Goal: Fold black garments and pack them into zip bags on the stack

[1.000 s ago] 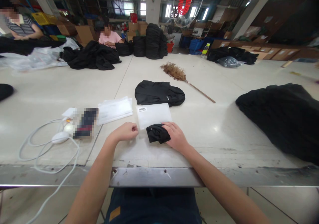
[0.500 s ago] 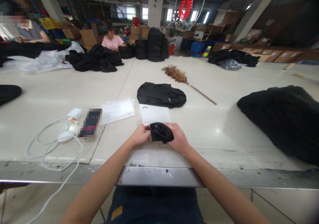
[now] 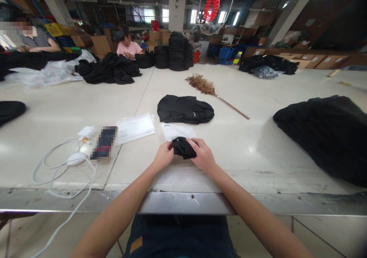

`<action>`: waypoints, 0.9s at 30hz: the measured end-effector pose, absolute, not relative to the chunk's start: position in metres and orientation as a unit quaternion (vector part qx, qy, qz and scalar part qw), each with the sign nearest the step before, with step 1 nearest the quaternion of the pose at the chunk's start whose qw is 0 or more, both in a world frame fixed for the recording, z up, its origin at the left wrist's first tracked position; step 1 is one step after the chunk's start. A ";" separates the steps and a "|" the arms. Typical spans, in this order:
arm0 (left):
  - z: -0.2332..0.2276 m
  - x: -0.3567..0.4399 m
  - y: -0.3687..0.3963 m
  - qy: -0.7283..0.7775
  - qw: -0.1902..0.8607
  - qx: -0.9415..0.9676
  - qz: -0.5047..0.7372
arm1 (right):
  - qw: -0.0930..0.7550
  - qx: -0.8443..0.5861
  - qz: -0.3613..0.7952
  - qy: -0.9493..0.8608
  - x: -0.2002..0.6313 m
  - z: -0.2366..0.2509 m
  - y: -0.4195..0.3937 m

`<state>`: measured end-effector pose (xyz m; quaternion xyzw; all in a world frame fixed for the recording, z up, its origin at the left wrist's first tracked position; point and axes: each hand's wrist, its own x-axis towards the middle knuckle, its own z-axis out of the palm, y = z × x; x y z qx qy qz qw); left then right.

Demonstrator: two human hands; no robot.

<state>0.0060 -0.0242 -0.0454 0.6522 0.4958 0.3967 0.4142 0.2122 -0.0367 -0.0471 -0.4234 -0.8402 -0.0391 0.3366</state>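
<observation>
A small folded black garment (image 3: 181, 147) lies near the table's front edge, partly on a clear plastic bag (image 3: 177, 130) with a barcode label. My left hand (image 3: 164, 155) grips the garment's left side and my right hand (image 3: 203, 154) grips its right side. Both hands are closed around it just in front of the bag's near end. Beyond the bag lies a larger folded black garment (image 3: 185, 109).
A stack of clear bags (image 3: 134, 127), a phone (image 3: 104, 142) and a white charger cable (image 3: 61, 166) lie at the left. A feather duster (image 3: 210, 91) lies further back, a big black clothing pile (image 3: 327, 133) at the right. Two people sit at the far left behind black garments (image 3: 109, 69).
My left hand came from beside the bag onto the garment's left side. Both hands pushed the garment a little further from me, over the bag's near end.
</observation>
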 end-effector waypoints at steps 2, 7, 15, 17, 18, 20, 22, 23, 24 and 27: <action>-0.047 0.014 -0.028 0.497 0.487 0.603 0.391 | 0.300 -0.451 -0.072 -0.837 0.208 -0.043 -0.031; -0.044 0.012 -0.029 0.528 0.483 0.622 0.318 | 0.245 -0.444 -0.120 -0.854 0.201 -0.040 -0.019; -0.027 -0.018 -0.022 0.568 0.117 0.757 0.301 | 0.219 -0.441 -0.109 -0.863 0.197 -0.049 -0.017; -0.028 -0.015 -0.021 0.526 0.073 0.800 0.279 | 0.217 -0.419 -0.080 -0.878 0.196 -0.045 -0.016; -0.029 -0.013 -0.021 0.511 0.067 0.815 0.265 | 0.225 -0.408 -0.058 -0.883 0.196 -0.043 -0.016; -0.033 -0.013 -0.019 0.499 0.067 0.829 0.243 | 0.258 -0.403 -0.003 -0.878 0.200 -0.037 -0.016; -0.036 -0.016 -0.015 0.493 0.070 0.834 0.237 | 0.296 -0.408 0.053 -0.862 0.205 -0.033 -0.017; -0.037 -0.017 -0.014 0.488 0.073 0.836 0.238 | 0.308 -0.408 0.074 -0.856 0.209 -0.032 -0.017; -0.038 -0.018 -0.013 0.480 0.079 0.839 0.242 | 0.313 -0.405 0.086 -0.855 0.212 -0.032 -0.017; -0.039 -0.018 -0.012 0.440 0.120 0.852 0.256 | 0.303 -0.407 0.066 -0.859 0.216 -0.035 -0.014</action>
